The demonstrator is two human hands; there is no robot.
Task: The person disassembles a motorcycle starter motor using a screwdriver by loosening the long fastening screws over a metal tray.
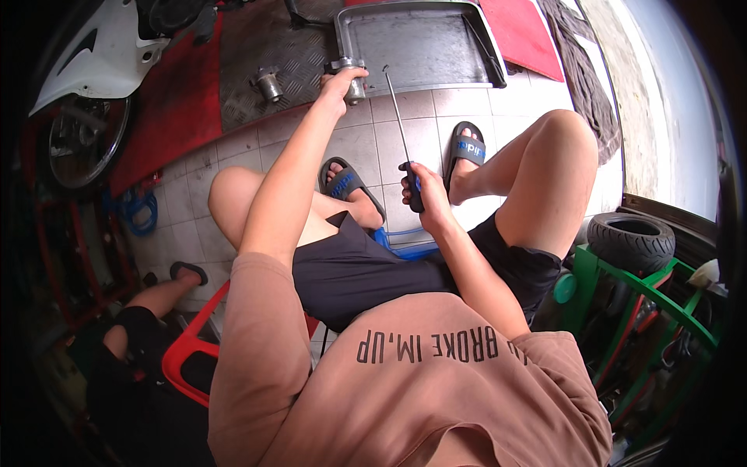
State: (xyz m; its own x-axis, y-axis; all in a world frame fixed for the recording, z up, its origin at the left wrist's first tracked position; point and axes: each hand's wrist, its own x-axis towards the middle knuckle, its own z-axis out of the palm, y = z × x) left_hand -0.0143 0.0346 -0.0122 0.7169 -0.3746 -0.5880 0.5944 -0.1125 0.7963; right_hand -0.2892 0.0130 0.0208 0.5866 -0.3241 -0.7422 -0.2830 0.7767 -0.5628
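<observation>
My left hand (pixel 340 87) reaches forward and is closed round a silver metal cylinder (pixel 355 94) that looks like a small starter motor, held at the near left corner of a grey metal tray (pixel 421 87). My right hand (pixel 430 194), above the tiles between my knees, grips the black handle of a long-shafted screwdriver (pixel 400 117). Its thin shaft points forward, and a small dark piece shows at the tip, too small to name. A second, similar metal cylinder (pixel 270 85) lies on the checkered metal plate (pixel 241 47), left of my left hand.
A white-bodied motorcycle with a front wheel (pixel 87 140) stands at the far left. Blue hose (pixel 140 212) lies on the tiles. Another person's leg (pixel 159 302) and a red chair (pixel 187 346) are at lower left. A tyre (pixel 631 241) rests on a green frame (pixel 587 284) at right.
</observation>
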